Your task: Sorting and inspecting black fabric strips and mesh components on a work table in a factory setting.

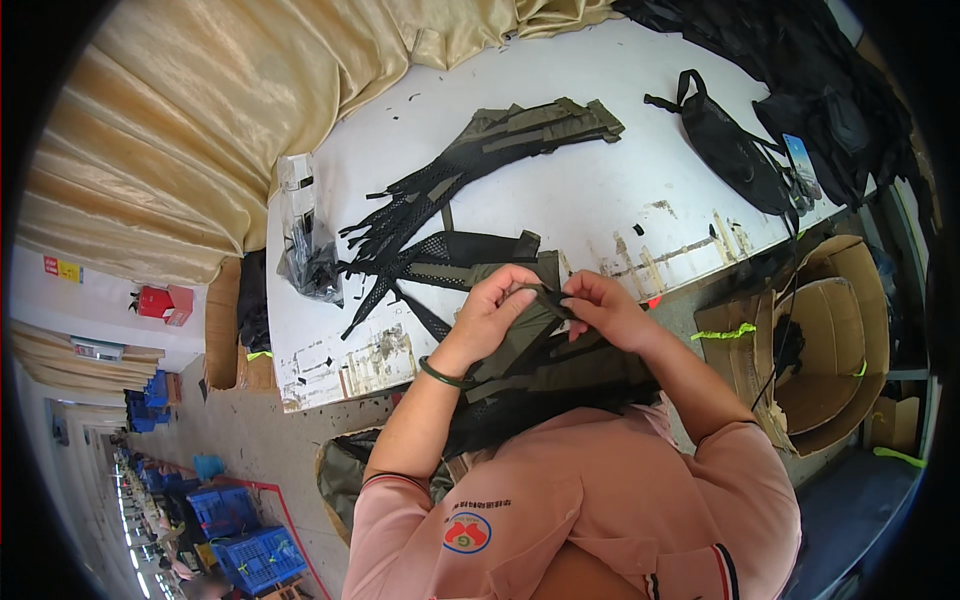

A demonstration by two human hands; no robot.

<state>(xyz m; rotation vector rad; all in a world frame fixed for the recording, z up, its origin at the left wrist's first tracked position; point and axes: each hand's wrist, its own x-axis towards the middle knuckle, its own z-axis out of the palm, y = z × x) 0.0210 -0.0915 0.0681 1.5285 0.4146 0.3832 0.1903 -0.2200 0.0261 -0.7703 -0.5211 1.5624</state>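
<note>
**Both hands pinch a strap on an olive-and-black fabric piece**

While the olive and black mesh piece (540,365) hangs from the table edge down against the person's chest, both hands work at its top; the left hand (497,305) is closed on a narrow dark strap (545,297), thumb and fingers pinching it, and the right hand (603,305) grips the same strap just beside it, fingers curled in; a green bangle (440,376) sits on the left wrist.

As a judgement, the strap is thin and the hold is by fingertips only, so it could slip free if either hand pulls unevenly; the bulk of the piece droops off the white table (620,190) unsupported, and its weight may drag the strap out of the pinch or twist it; loose mesh could also catch between the fingers.

Close behind the hands lies a pile of similar mesh-and-olive pieces (470,170), their dark straps trailing toward the work, near enough to tangle with it; a clear plastic bag (303,235) rests at the table's left edge; a black pouch with straps (730,145) lies further right, well apart; open cardboard boxes (820,340) stand below the table on the right; golden cloth (220,110) drapes along the far side.
</note>
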